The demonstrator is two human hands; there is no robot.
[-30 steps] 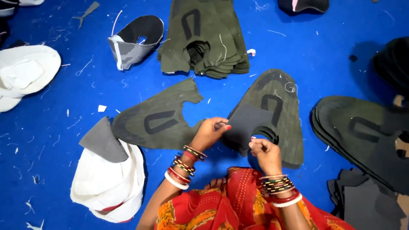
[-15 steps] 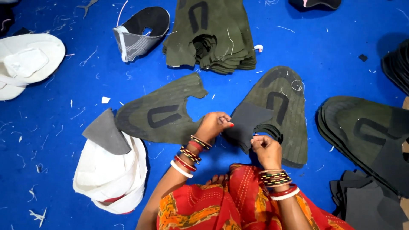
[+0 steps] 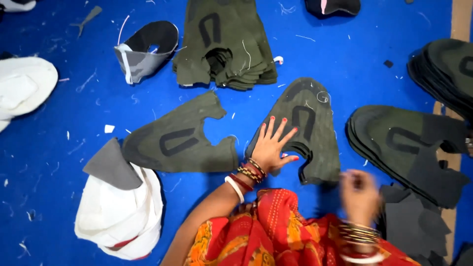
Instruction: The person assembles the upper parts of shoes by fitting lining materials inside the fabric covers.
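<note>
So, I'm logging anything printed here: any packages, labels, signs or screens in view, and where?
No signs, screens or labels show.
White bag-like bundle with red trim: bottom left on the blue floor, lumpy, a grey fabric piece lying on it.
White bundle: left edge, rounded, plain white.

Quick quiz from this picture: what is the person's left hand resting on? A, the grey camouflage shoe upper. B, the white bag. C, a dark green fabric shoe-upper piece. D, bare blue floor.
C: the left hand lies flat, fingers spread, on the dark green fabric piece.
</note>
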